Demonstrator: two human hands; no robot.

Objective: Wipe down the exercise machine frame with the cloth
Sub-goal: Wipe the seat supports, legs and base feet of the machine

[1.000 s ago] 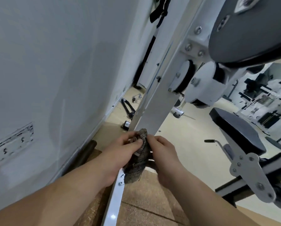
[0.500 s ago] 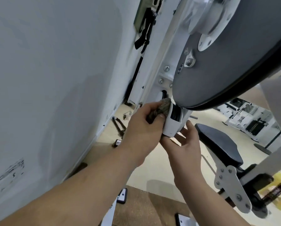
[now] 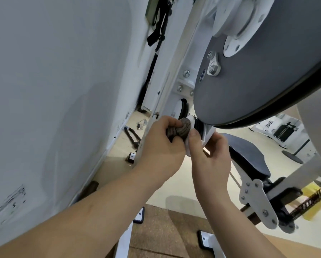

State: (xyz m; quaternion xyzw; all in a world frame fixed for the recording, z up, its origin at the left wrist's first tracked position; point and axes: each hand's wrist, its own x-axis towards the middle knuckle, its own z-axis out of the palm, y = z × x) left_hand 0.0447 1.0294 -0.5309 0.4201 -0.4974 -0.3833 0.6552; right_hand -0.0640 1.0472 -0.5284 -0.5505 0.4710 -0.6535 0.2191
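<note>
Cloth (image 3: 183, 128) bunched in our left hand (image 3: 159, 148), fingers curled round it, pressed against frame (image 3: 174, 62) pulley bracket (image 3: 209, 135). Right hand (image 3: 211, 157) pinches bracket just beside, under grey disc (image 3: 267, 81).

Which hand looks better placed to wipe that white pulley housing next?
Left. The left hand grips the bunched cloth against the white pulley housing; the right hand only holds the housing.
</note>
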